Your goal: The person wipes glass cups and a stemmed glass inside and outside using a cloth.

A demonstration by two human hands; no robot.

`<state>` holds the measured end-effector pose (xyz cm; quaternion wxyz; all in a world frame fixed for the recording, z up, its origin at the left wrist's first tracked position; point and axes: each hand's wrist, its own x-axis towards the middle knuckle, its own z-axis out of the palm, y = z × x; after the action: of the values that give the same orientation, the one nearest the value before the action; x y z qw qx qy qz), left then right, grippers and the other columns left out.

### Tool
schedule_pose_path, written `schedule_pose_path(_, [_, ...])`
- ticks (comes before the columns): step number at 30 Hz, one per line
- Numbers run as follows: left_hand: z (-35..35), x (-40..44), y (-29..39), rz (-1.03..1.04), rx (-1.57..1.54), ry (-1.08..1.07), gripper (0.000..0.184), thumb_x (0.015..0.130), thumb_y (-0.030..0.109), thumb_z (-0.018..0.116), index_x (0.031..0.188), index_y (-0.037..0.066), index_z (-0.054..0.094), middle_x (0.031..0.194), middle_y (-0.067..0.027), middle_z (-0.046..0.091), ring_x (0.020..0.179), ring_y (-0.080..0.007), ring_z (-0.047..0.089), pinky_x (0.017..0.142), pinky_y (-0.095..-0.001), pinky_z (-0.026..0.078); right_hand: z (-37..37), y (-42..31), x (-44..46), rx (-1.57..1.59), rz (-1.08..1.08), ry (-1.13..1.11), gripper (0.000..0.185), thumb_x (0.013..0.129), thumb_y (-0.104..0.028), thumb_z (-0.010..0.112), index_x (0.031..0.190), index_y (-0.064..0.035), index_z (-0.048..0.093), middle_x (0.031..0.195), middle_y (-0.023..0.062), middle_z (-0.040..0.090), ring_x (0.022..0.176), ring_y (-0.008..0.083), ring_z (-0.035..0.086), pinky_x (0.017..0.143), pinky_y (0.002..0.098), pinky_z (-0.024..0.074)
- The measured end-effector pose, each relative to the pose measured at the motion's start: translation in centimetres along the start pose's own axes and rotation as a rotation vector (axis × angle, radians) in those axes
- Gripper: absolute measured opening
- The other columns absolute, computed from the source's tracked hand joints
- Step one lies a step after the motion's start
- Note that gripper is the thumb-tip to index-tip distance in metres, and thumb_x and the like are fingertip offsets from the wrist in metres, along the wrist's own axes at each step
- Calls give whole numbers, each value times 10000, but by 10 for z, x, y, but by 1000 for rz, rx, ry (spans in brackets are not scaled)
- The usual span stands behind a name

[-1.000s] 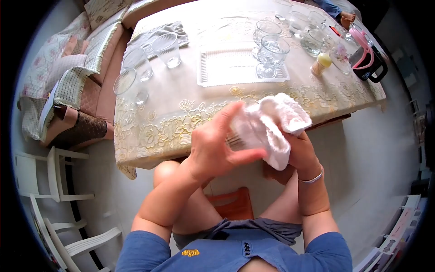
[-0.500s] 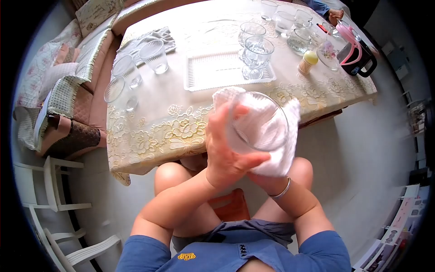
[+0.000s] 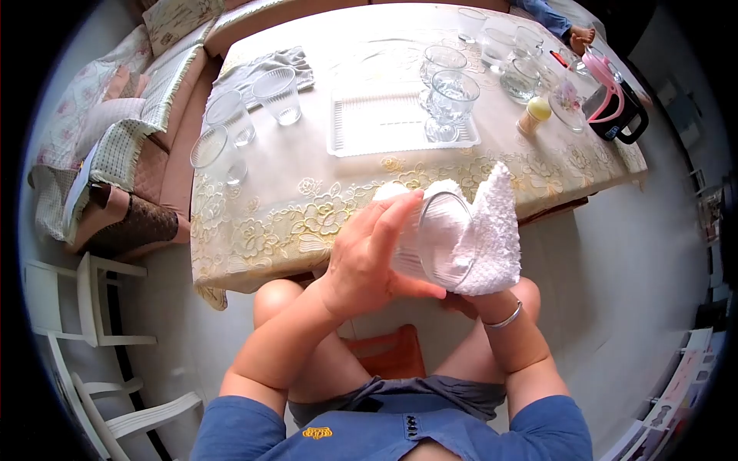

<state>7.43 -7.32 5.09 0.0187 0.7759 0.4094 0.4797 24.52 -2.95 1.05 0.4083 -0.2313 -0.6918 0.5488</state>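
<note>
A clear ribbed drinking glass (image 3: 423, 240) lies tilted in front of me, above my lap, its mouth facing right. My left hand (image 3: 361, 257) is wrapped round its left side, the thumb below and the fingers above. A white towel (image 3: 498, 238) surrounds the far and right sides of the glass and covers part of its rim. My right hand (image 3: 466, 304) is beneath the towel, supporting it; most of its fingers are hidden. A silver bracelet (image 3: 507, 316) circles the right wrist.
On the lace-covered table (image 3: 284, 230) stand a white plastic tray (image 3: 369, 131), a footed glass goblet (image 3: 452, 100), ribbed glasses (image 3: 278, 98) at left, a toothpick holder (image 3: 532, 119) and a black-and-pink kettle (image 3: 623, 115). A grey cloth (image 3: 296, 65) lies behind. Another person's foot (image 3: 582, 37) shows beyond.
The glass has tipped further onto its side, its mouth turning from me toward the right. Both hands have shifted slightly lower, and the towel's right corner now stands up.
</note>
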Motion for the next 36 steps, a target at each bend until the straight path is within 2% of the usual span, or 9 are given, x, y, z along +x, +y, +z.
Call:
schedule_pose_path(2, [-2,0,-1,-132,-1,-47,869,550,492,736,1184,-11,418,1061,-189,544,925,-327,552,785,-387,449,-8,5,-2,-266,-165,36,514,854,-223,527,1275,-10,324,1208,98,443,1102,174,437,939,316,365])
schedule_pose_path(4, [-5,1,-3,-137,13,-55,827,552,462,742,1172,1,444,1049,-173,554,899,-315,559,764,-377,450,-2,-30,7,526,420,143,463,859,-196,527,1243,9,368,1148,93,490,1032,152,484,871,290,417])
schedule_pose_path(8, [-7,0,-2,-19,204,-199,829,527,458,748,1159,0,466,985,-146,571,843,-305,570,728,-353,457,0,-23,17,209,540,-29,317,710,-43,665,1006,-2,560,916,35,594,840,100,545,731,260,467])
schedule_pose_path(14, [-7,0,7,1,128,-395,744,578,483,702,1140,42,491,925,-108,572,755,-249,581,645,-357,466,4,6,9,-30,201,-30,294,674,-84,691,939,-15,585,840,78,628,757,132,589,668,295,483])
schedule_pose_path(18, [-9,1,11,-276,-193,-543,904,656,471,688,1335,74,241,968,-182,568,825,-349,579,700,-394,464,5,17,4,-343,-68,-1,315,622,-147,707,899,-38,603,768,136,619,668,295,622,567,343,501])
schedule_pose_path(21, [-14,2,5,-380,-332,-678,989,681,475,674,1372,80,88,993,-222,562,848,-388,568,730,-397,453,6,10,5,-562,-343,-36,352,616,-179,723,903,-17,598,758,115,624,623,258,630,525,328,502])
schedule_pose_path(30, [-4,-2,11,-2,161,-360,812,570,426,716,1271,150,413,976,-80,556,763,-237,574,643,-318,451,15,17,0,254,413,114,250,702,-128,679,918,-35,593,863,60,630,773,135,586,683,284,486])
schedule_pose_path(33, [-4,-2,11,91,291,-331,759,556,424,702,1233,179,463,889,-51,521,703,-187,537,631,-298,432,16,26,4,-269,15,-27,187,743,-132,640,899,-41,591,843,58,624,755,124,570,662,282,482])
schedule_pose_path(36, [-6,2,9,96,252,-350,761,566,445,696,1234,169,458,885,-59,520,725,-203,541,655,-308,436,15,18,4,-129,100,-14,178,768,-143,616,902,-28,592,832,63,627,755,118,568,651,281,479])
